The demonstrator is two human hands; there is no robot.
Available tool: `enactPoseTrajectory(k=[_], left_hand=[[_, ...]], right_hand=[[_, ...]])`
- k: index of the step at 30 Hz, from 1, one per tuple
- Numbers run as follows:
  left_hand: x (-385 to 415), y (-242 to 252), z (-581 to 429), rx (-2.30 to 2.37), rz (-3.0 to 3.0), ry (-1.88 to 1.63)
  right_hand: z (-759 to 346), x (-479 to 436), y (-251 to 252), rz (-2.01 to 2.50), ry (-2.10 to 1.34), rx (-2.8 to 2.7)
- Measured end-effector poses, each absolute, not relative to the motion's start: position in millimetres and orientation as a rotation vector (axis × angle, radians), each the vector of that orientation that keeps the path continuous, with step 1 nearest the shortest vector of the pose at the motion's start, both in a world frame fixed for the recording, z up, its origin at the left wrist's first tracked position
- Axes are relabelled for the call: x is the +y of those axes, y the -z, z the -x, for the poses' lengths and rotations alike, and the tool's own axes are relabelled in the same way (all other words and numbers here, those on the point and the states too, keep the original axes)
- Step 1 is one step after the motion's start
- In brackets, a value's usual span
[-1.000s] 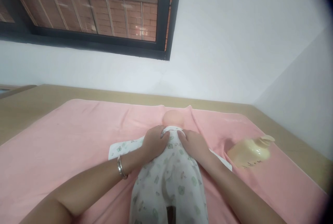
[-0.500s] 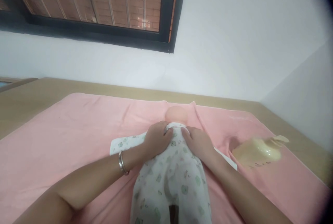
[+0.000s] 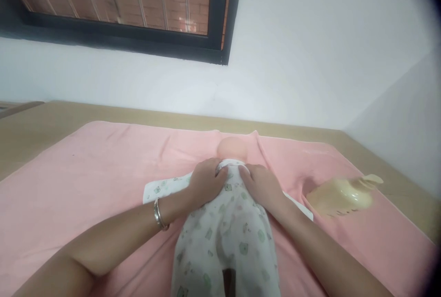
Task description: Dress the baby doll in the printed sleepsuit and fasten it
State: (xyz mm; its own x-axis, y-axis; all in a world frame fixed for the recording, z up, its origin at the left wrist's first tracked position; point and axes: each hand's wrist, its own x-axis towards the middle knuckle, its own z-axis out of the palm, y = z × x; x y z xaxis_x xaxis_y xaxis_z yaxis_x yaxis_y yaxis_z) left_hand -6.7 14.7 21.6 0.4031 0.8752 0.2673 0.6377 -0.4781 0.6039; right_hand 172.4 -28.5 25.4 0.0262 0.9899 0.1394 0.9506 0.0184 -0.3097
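Note:
A white garment with small green prints lies at the centre on a pink cloth, its sleeves spread to both sides. Just beyond its collar shows the rounded, skin-toned head of what looks like a doll. My left hand, below a silver bangle, is closed on the garment's left shoulder near the collar. On the other shoulder my right hand grips the fabric too, thumb inward. Both thumbs point toward the collar. The fingertips under the cloth are hidden.
A glossy pale yellow bottle-like object lies on the pink cloth at the right. The tan surface shows around the cloth's edges. Behind stands a white wall with a dark-framed window.
The view has shifted slightly, so everything sits a little higher and further left. Both hands keep the same hold on the garment.

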Motion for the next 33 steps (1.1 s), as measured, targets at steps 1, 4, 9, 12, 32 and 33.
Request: enactPoseTrajectory(k=[1,4,9,12,32,33], left_hand=[[14.5,-21.9,6.6,1.297,-2.258,-0.792],[14.4,-22.2,6.3,1.313,-2.263,-0.79],[14.7,-22.1,6.2,1.314,-2.26,-0.775],[14.6,-22.7,5.9,1.324,-2.256,-0.77],[14.7,-25.6,4.3,1.372,-2.262,-0.733],[15.0,-25.9,4.1,1.376,-2.263,-0.723]], right_hand=[[-172.4,-28.5,-25.3,1.992,-0.177,-1.986],[-173.0,-28.1,-24.9,1.997,-0.164,-1.983],[-173.9,-27.3,-24.7,1.975,-0.162,-2.021],[-173.5,-27.3,-25.1,1.988,-0.112,-2.034],[-171.7,-25.3,-28.2,2.024,0.004,-2.071],[-171.2,-25.3,-28.9,2.032,0.024,-2.072]])
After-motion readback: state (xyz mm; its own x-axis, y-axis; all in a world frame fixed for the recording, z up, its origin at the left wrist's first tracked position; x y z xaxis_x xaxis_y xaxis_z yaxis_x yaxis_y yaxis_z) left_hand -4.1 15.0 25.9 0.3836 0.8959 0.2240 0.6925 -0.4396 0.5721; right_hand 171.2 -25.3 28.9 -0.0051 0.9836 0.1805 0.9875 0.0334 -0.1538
